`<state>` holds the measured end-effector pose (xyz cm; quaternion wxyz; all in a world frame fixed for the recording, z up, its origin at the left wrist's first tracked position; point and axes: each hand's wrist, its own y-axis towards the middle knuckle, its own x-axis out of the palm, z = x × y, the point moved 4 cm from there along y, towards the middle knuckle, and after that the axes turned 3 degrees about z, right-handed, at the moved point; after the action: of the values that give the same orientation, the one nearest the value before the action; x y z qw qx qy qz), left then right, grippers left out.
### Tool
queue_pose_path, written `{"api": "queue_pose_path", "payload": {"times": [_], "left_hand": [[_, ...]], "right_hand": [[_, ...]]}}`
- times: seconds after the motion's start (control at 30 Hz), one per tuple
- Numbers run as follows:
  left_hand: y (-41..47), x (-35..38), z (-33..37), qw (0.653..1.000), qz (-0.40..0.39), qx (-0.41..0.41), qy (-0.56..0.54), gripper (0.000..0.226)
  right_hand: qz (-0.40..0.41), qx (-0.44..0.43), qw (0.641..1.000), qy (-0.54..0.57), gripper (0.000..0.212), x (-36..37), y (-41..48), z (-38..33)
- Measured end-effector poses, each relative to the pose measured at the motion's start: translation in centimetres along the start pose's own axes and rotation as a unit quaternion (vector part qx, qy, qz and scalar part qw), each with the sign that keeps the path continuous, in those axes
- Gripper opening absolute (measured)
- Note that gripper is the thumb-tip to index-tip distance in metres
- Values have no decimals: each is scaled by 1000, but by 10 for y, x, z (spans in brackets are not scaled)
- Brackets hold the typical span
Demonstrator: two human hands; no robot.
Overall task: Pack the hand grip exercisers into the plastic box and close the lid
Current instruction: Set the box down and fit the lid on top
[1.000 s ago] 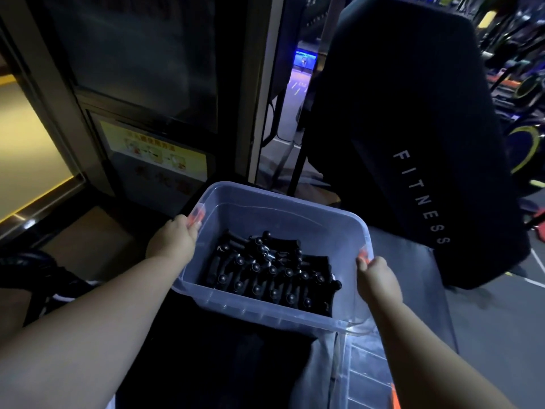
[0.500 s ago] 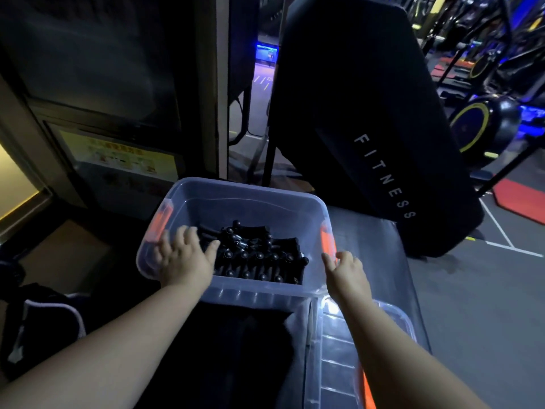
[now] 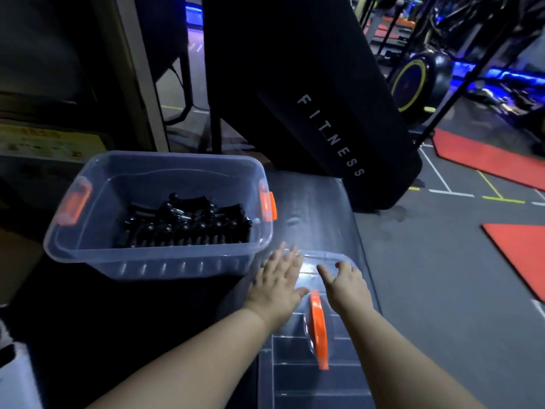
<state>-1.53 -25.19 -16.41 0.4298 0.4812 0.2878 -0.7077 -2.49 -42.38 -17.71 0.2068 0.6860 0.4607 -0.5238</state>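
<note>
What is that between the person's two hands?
In the head view, the lid's orange handle lies between the left hand and the right hand, with bare clear lid showing further up, between the fingers.

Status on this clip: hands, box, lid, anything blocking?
Left hand and right hand open, spread over the clear lid. Plastic box uncovered, hand grip exercisers inside. Nothing over the box opening.

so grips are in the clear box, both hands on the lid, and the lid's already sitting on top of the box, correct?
Not quite. The black hand grip exercisers are in the clear plastic box, and the left hand and right hand are at the clear lid with the orange handle, but the head view shows it lying flat beside the open box.
</note>
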Motion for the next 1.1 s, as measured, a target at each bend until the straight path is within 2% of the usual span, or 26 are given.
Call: {"api": "queue_pose_path", "payload": {"times": [0.07,0.17,0.3,0.5,0.63,0.83,1.1], "left_hand": [[-2,24,8,999,-46,-2,-7,68],[-9,55,2,989,-93,-100,-58,65],[-25,94,-9,966,-171,-194,-9,78],[-27,122,-18,936,-199,-292,-5,93],[-29,130,-16,934,-174,-312,-19,94],[-19,121,0,934,-117,-324,-90,87],[24,55,36,957,-27,-244,-157,72]], "right_hand": [[-17,5,999,-48,51,4,-3,23],[-36,103,994,-28,67,11,-9,61],[-72,152,985,-45,69,21,-15,98],[-101,178,977,-54,73,39,-17,127],[-116,202,972,1,76,54,-24,143],[-77,219,972,39,83,49,-25,156],[9,220,975,20,107,-12,-13,156]]}}
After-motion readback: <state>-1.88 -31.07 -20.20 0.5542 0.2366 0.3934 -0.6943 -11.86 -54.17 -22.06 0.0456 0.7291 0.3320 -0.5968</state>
